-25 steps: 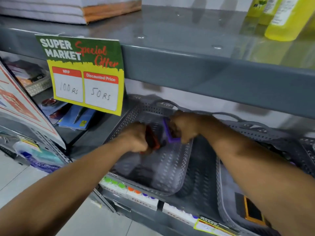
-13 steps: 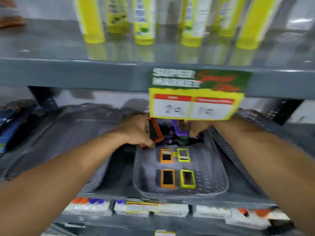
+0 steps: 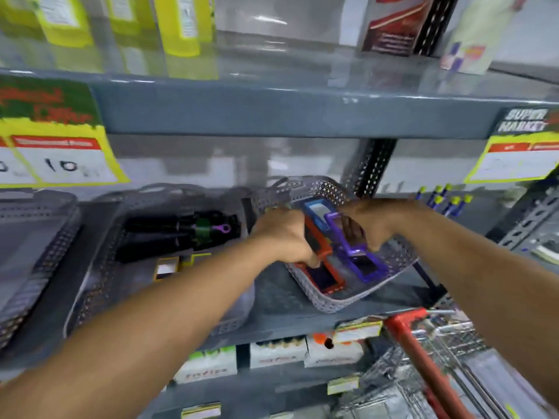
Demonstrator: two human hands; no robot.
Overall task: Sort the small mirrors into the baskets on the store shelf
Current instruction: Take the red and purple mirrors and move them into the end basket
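Observation:
A grey perforated basket [image 3: 338, 300] stands on the middle shelf, right of centre. Both my hands reach into it. My left hand [image 3: 284, 237] grips a red-framed small mirror [image 3: 317, 240], held on edge. My right hand [image 3: 369, 225] grips a purple-framed mirror [image 3: 341, 234], tilted over the basket. A blue-framed mirror [image 3: 317, 211] shows just behind them; I cannot tell which hand holds it. On the basket floor lie a red-framed mirror [image 3: 325, 279] and a purple-framed mirror [image 3: 367, 269], side by side.
To the left stands a darker basket [image 3: 99, 285] with black items and yellow-framed mirrors [image 3: 169, 267]. Another grey basket [image 3: 33, 237] sits at far left. Price signs hang from the upper shelf edge. A red-handled shopping cart [image 3: 423, 355] is at lower right.
The view has swung right along the shelf. My hands, still holding the red and purple mirrors, moved from the basket with orange and yellow mirrors to the basket with red and purple ones.

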